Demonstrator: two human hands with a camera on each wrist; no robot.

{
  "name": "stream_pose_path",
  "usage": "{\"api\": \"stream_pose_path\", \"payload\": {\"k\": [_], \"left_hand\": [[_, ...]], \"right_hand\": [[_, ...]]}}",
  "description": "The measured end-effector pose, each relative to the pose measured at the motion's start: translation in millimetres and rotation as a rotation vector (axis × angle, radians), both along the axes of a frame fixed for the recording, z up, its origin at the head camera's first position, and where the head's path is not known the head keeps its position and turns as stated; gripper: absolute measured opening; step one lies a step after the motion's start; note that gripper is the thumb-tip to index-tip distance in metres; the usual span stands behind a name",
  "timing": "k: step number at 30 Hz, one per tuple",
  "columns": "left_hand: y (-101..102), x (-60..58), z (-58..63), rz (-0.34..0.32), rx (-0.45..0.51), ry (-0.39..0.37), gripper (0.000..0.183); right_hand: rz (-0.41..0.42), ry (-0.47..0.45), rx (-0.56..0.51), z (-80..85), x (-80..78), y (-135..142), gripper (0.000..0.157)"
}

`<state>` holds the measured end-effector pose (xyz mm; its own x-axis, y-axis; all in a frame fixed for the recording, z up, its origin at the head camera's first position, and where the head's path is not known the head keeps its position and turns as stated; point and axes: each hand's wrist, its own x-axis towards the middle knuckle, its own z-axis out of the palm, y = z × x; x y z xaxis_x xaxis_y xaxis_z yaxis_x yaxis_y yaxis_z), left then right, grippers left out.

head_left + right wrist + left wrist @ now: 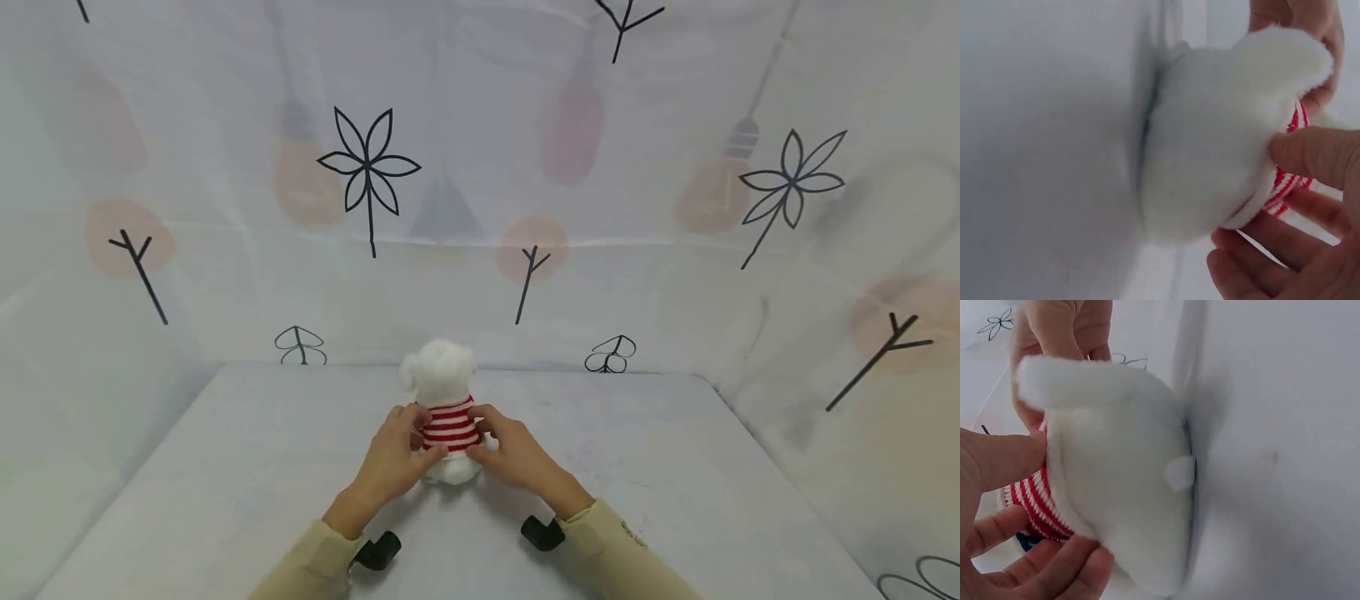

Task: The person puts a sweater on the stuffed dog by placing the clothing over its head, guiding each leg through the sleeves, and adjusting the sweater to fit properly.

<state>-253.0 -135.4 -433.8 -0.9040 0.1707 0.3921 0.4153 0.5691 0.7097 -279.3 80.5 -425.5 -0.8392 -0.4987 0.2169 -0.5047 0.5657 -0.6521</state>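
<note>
A white plush toy [438,375] in a red-and-white striped knit sweater [450,427] sits upright on the white table, its face not showing. My left hand [397,446] grips its left side, with the thumb at the sweater's hem and the fingers curled round the flank. On the opposite side my right hand [517,450] holds it the same way. Close up in the left wrist view, the fluffy white lower body [1122,481] meets the tabletop and a small white tuft sticks out. The right wrist view has the thumb pressing at the hem of the sweater [1288,187].
The white-covered table [247,467] ends at a pale cloth backdrop [450,283] printed with flowers, twigs and bulbs, which also runs along both sides. Black wrist mounts [378,550] stick out below the sleeves [622,550], low over the tabletop.
</note>
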Motion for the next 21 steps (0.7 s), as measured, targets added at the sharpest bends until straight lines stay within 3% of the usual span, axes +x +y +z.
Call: {"api": "stream_pose_path", "payload": {"k": [5, 7, 9, 11, 15, 17, 21], "left_hand": [[10, 6.4, 0.4, -0.132, 0.086, -0.004, 0.024], [12, 7.6, 0.3, -0.143, 0.089, 0.024, 0.020], [12, 7.3, -0.1, -0.092, 0.072, 0.078, 0.015], [10, 5.6, -1.0, 0.018, 0.030, 0.147, 0.014], [3, 2.9, -2.8, 0.219, -0.041, 0.176, 0.019], [1, 2.6, -3.9, 0.241, -0.064, 0.129, 0.025], [2, 2.2, -6.7, 0.187, -0.070, 0.041, 0.030]], "right_hand": [[0.000, 0.050, 0.010, 2.0, -9.3, 17, 0.041], [-0.012, 0.080, -0.001, 3.8, -9.9, 19, 0.037], [-0.036, 0.104, -0.013, 5.8, -7.2, 18, 0.031], [-0.071, 0.139, -0.002, 7.5, -2.5, 14, 0.030], [-0.143, 0.243, 0.114, 8.1, 9.5, 3, 0.052], [-0.171, 0.295, 0.188, 6.3, 13.5, -2, 0.061], [-0.189, 0.314, 0.229, 3.7, 15.1, -4, 0.063]]}}
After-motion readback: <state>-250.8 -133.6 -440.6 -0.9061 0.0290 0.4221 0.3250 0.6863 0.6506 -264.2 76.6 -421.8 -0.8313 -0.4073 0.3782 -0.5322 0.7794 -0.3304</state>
